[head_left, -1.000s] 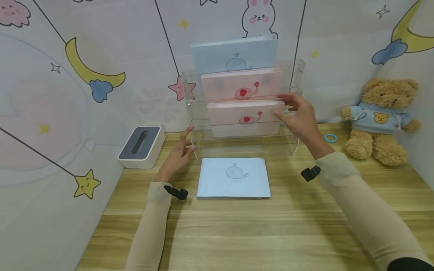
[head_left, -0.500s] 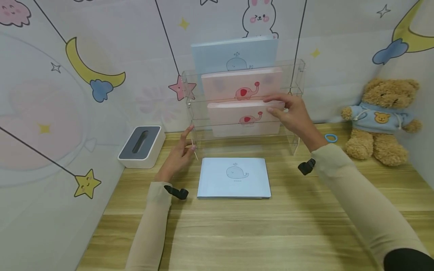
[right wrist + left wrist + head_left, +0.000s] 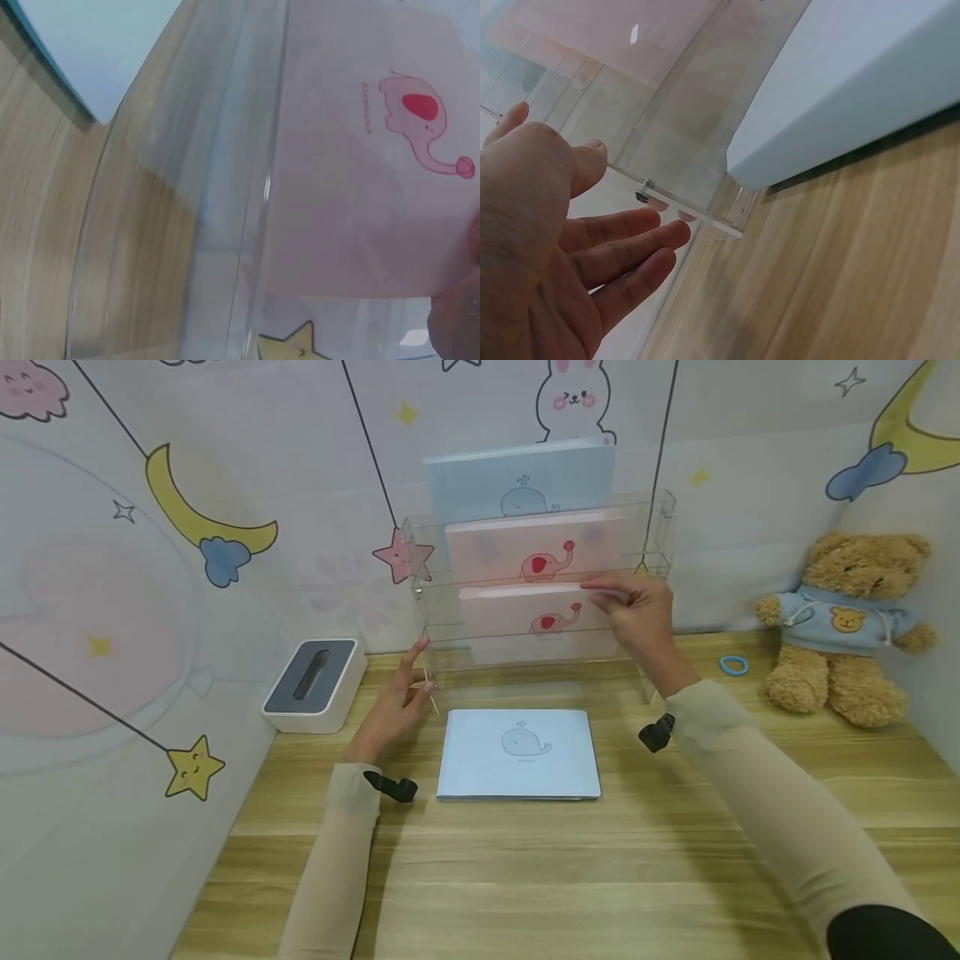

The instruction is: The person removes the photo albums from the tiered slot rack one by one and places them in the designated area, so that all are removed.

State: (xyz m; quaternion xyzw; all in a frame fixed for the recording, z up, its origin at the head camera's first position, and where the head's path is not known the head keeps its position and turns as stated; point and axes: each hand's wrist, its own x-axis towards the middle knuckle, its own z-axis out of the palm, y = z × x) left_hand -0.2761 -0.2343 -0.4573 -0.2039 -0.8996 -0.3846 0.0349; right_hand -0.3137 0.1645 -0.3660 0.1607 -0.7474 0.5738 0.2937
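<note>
My right hand (image 3: 647,620) pinches the top right corner of the front pink notebook (image 3: 498,622), which bears a red elephant. The notebook stands in the lowest tier of a clear acrylic rack (image 3: 422,610). In the right wrist view only fingertips (image 3: 456,319) show at the edge of that notebook. My left hand (image 3: 392,710) touches the rack's left side; in the left wrist view its fingers are fairly straight. Behind stand another pink elephant notebook (image 3: 487,550) and a pale blue whale notebook (image 3: 465,489). A second whale notebook (image 3: 480,772) lies flat before the rack.
A white box (image 3: 303,720) with a grey slotted top stands left of the rack. To the right sit a teddy bear (image 3: 843,627) in a blue hoodie and a small blue ring (image 3: 733,666). A cartoon-printed backdrop (image 3: 300,443) rises behind the wooden table (image 3: 517,877).
My right hand has moved left along the front pink notebook's top right corner, and its fingers have closed on it. The left hand stays at the rack's side.
</note>
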